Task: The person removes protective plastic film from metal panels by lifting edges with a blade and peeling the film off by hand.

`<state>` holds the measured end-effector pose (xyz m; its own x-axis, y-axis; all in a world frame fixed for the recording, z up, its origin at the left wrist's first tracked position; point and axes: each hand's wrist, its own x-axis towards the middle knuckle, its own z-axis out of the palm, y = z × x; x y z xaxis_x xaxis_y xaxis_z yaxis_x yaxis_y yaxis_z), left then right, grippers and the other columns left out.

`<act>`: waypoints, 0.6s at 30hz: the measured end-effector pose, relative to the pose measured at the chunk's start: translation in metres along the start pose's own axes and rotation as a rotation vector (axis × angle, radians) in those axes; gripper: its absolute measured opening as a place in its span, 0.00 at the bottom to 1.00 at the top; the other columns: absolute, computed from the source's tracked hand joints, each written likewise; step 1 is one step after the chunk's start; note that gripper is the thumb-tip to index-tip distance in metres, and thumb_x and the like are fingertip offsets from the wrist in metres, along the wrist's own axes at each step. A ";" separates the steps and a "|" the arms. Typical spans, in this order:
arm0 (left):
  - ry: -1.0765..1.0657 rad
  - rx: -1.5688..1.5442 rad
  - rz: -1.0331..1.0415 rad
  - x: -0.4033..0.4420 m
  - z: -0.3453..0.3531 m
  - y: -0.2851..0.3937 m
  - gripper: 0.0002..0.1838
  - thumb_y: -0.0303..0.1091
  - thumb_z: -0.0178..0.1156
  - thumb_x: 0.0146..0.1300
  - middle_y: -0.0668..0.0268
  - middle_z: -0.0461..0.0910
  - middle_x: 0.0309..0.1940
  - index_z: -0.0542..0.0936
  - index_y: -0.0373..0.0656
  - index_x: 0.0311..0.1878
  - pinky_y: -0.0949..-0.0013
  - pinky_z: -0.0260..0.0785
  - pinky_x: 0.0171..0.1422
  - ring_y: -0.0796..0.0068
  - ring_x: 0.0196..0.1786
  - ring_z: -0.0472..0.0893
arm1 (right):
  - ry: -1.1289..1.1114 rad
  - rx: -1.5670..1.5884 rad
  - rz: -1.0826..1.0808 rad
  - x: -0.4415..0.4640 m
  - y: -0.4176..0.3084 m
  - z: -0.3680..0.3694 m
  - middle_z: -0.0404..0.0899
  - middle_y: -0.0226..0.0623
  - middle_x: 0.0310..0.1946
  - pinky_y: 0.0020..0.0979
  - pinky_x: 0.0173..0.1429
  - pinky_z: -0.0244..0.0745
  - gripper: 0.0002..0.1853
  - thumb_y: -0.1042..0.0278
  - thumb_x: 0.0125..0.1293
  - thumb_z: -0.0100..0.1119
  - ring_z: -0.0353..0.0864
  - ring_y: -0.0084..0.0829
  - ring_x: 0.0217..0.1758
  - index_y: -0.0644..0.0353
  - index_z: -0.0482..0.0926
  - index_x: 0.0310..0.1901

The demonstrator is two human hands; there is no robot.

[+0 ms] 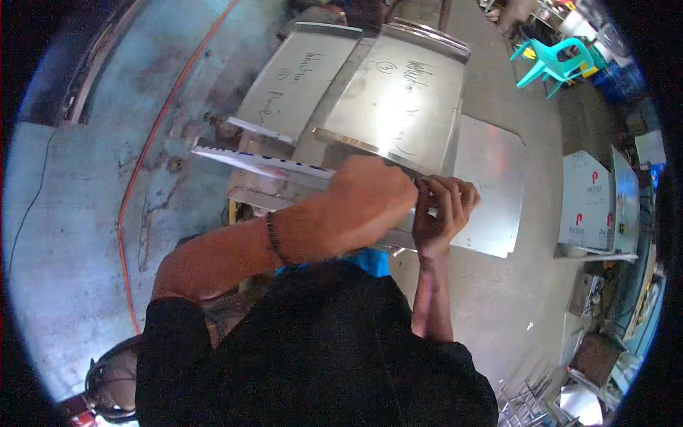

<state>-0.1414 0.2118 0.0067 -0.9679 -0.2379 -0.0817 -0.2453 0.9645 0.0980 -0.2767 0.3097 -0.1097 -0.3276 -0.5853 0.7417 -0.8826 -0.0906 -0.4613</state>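
My left hand [373,203], with a dark bracelet at the wrist, is closed in a fist; what lies inside it is hidden. Close by on its right, my right hand [445,210] has its fingers curled and pressed together near the end of the same edge. A long narrow white strip with dark blue lettering [245,158] runs from the left and disappears behind my left hand. Just beyond both hands lies a bent sheet-metal panel [398,92] with raised edges and handwriting on it. A second marked metal panel [299,82] lies to its left.
A flat metal sheet [491,178] sticks out to the right under the panels. A turquoise plastic chair [558,64] stands at the far right. Film-covered sheets [587,199] lean at the right. An orange cable [146,149] runs along the floor at left; a fan [114,381] sits lower left.
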 end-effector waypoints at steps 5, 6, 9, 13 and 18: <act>-0.095 0.066 0.006 -0.002 0.001 -0.003 0.14 0.42 0.64 0.55 0.55 0.82 0.25 0.79 0.39 0.32 0.52 0.77 0.33 0.54 0.31 0.85 | 0.021 -0.016 0.021 0.000 -0.003 0.001 0.81 0.31 0.36 0.40 0.54 0.65 0.11 0.76 0.55 0.70 0.76 0.37 0.43 0.55 0.80 0.39; 0.058 0.029 -0.003 -0.008 0.015 -0.012 0.14 0.42 0.64 0.55 0.55 0.82 0.25 0.79 0.40 0.33 0.52 0.77 0.34 0.54 0.31 0.85 | 0.016 -0.030 0.044 -0.001 -0.001 0.002 0.81 0.31 0.36 0.40 0.54 0.65 0.10 0.75 0.56 0.70 0.76 0.37 0.42 0.55 0.80 0.39; 0.090 -0.019 -0.122 -0.024 0.010 -0.027 0.14 0.43 0.65 0.56 0.54 0.82 0.25 0.80 0.40 0.34 0.49 0.77 0.37 0.52 0.31 0.85 | 0.005 -0.026 0.049 -0.003 0.000 0.002 0.81 0.32 0.36 0.40 0.53 0.65 0.09 0.75 0.59 0.69 0.75 0.37 0.41 0.56 0.79 0.39; -0.029 -0.050 -0.367 -0.061 0.007 -0.055 0.13 0.41 0.62 0.60 0.51 0.82 0.27 0.80 0.40 0.36 0.45 0.77 0.39 0.47 0.33 0.84 | 0.011 -0.027 0.059 -0.001 -0.002 0.002 0.80 0.31 0.35 0.40 0.53 0.65 0.09 0.75 0.59 0.69 0.76 0.37 0.41 0.56 0.79 0.39; 0.051 0.025 -0.554 -0.110 0.013 -0.095 0.12 0.40 0.62 0.61 0.51 0.82 0.28 0.80 0.42 0.39 0.46 0.76 0.39 0.48 0.34 0.84 | 0.000 -0.052 0.054 -0.001 0.000 0.003 0.81 0.31 0.36 0.39 0.54 0.65 0.08 0.76 0.60 0.68 0.76 0.36 0.42 0.56 0.79 0.38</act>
<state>-0.0111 0.1474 -0.0069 -0.6958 -0.7152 -0.0662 -0.7178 0.6956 0.0302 -0.2751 0.3084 -0.1116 -0.3750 -0.5883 0.7164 -0.8801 -0.0166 -0.4744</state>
